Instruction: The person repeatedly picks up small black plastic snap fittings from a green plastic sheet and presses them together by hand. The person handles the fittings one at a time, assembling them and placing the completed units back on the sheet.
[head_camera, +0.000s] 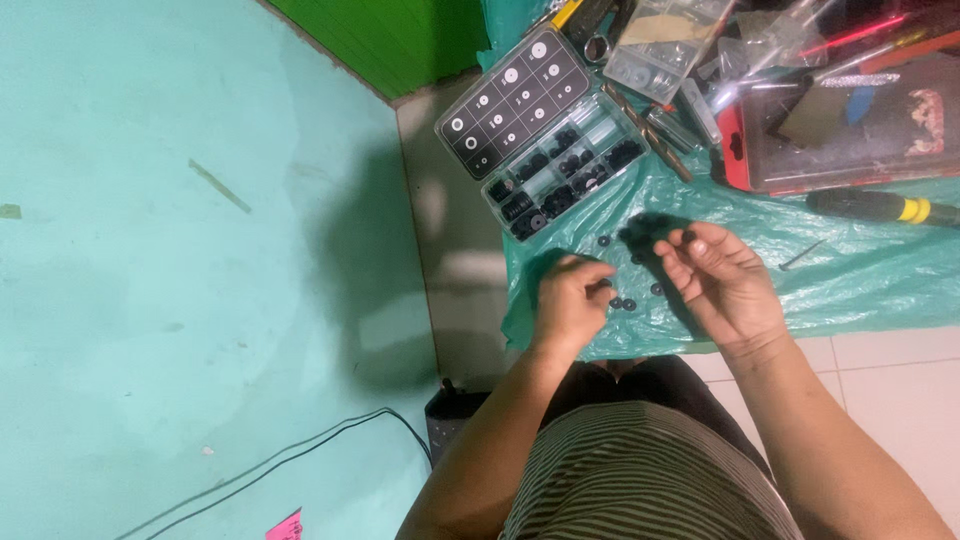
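Both hands hover over the green plastic sheet (800, 270), left hand (570, 300) pinching a small black washer (603, 284), right hand (722, 280) half-curled, palm up, gripping another at its fingertips (689, 237), loose washers (622, 303) between them, beside the open organizer box (540, 130).

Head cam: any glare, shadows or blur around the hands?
Head view: hard light from above casts a dark shadow on the wall and floor left of the left hand; glare streaks the green sheet and the clear bags top right; hand shadows fall on the sheet near the right hand; the loose washers are small and soft; frame edges bend slightly.
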